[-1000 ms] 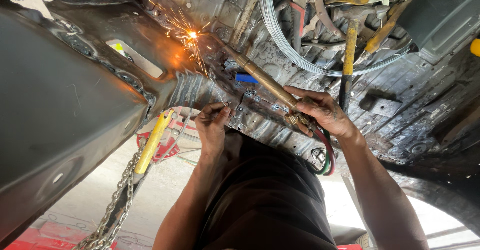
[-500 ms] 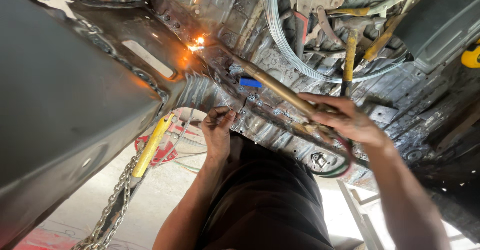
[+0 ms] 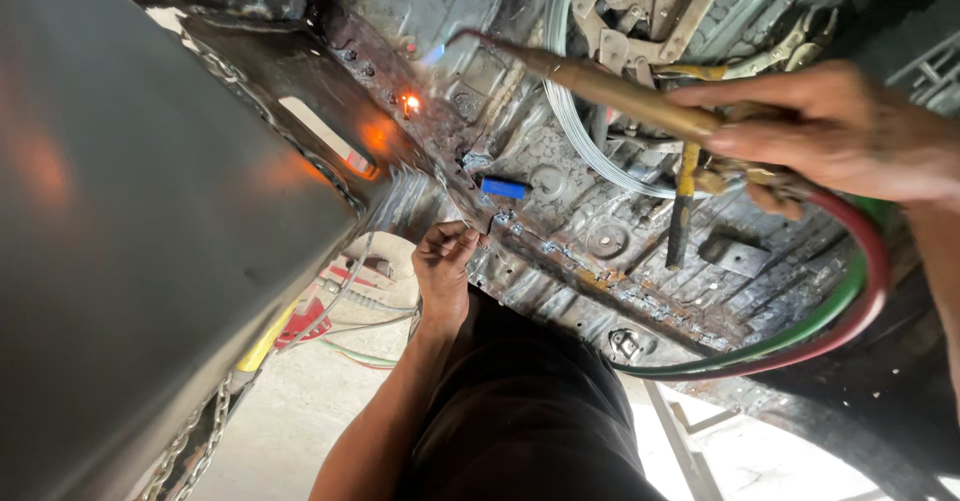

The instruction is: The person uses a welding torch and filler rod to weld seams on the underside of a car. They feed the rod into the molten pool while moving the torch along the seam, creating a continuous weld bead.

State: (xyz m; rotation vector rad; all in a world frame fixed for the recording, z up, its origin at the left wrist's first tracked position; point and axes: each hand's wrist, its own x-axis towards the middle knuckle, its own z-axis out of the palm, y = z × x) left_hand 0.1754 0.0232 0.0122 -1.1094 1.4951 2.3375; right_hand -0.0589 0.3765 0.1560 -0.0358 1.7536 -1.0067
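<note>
A brass torch (image 3: 620, 91) is gripped in the right hand (image 3: 830, 126); its long axis runs up-left from the hand toward a glowing spot (image 3: 410, 104). The left hand (image 3: 445, 261), below that spot, is closed on a panel edge (image 3: 475, 216).

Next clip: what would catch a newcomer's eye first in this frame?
Probably the glowing orange spot on the dark metal at upper centre, just below the bent tip of the brass torch. The right hand grips that torch at upper right, with red and green hoses looping down from it. Lower, at centre, the left hand presses against the rusty sheet-metal edge, near a small blue piece.
</note>
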